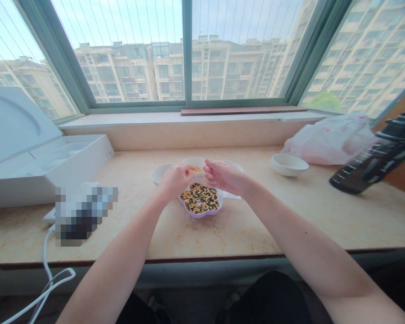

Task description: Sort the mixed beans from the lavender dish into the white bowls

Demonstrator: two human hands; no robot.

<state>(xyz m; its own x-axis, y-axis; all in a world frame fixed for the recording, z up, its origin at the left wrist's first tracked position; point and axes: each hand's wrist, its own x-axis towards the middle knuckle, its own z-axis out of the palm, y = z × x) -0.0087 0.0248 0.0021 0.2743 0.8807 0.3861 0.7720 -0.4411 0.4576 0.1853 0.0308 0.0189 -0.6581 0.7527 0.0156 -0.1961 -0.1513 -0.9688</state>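
A purple-rimmed, scalloped bowl (202,215) stands near the middle of the counter, filled with mixed beans (200,199) in tan, green and black. My left hand (176,181) is over its far left side, fingers curled toward the thumb. Opposite it, my right hand (222,175) is closed above the far right side, thumb up against bent fingers. Anything in either pinch is too small or hidden to make out. Behind the hands sit a white bowl (192,160) with tan beans in it, another white bowl (159,173) on the left and a partly covered one (235,165) on the right.
Farther right is a separate white bowl (289,165), with a white plastic bag (330,139) and a leaning dark bottle (364,162) beyond. An open white box (77,157) and a blurred-out item (83,216) with a white cable (45,256) occupy the left. Windows rise behind the counter.
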